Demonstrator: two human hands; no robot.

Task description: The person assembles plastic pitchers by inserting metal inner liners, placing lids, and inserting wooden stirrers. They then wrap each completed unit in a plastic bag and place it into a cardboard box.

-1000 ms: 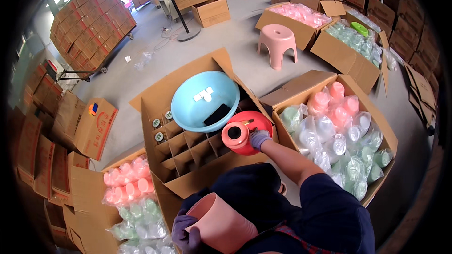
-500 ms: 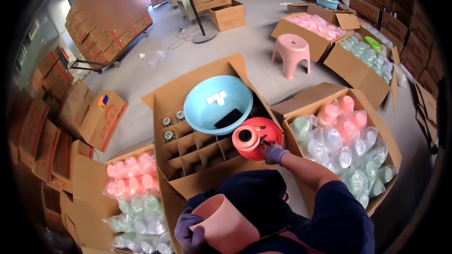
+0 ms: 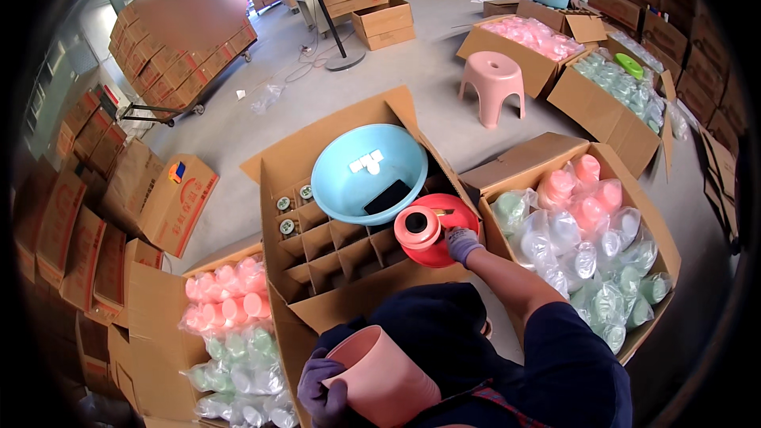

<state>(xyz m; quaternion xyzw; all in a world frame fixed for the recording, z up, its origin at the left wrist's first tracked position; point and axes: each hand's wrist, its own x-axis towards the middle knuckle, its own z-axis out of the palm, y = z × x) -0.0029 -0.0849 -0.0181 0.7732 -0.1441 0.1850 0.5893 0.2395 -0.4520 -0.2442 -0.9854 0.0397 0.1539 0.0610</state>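
My left hand (image 3: 321, 390), in a purple glove, is wrapped round the rim of a pink plastic bucket-shaped container (image 3: 388, 384), which lies tilted against my lap. My gloved right hand (image 3: 461, 244) is at the right side of a red round dish (image 3: 432, 256), its fingers closed; what they hold is hidden. In the dish stands a pink-red round pot (image 3: 417, 227) with a black opening. A small gold-coloured piece (image 3: 445, 212) shows behind my fingers. The dish rests over the corner of a divided carton (image 3: 317, 301), beside a light blue basin (image 3: 333, 162) holding a dark flat rectangle (image 3: 387, 198).
Open cartons of bagged pink, green and clear cups stand to the right (image 3: 571, 230) and left (image 3: 238, 309). Ahead are a pink stool (image 3: 493, 75) and a standing fan (image 3: 325, 8). Stacked boxes (image 3: 170, 71) sit on a trolley at the far left.
My right hand has shifted slightly up at the dish; the dark thin thing seen by its fingers no longer shows. My left hand keeps hold of the pink container.
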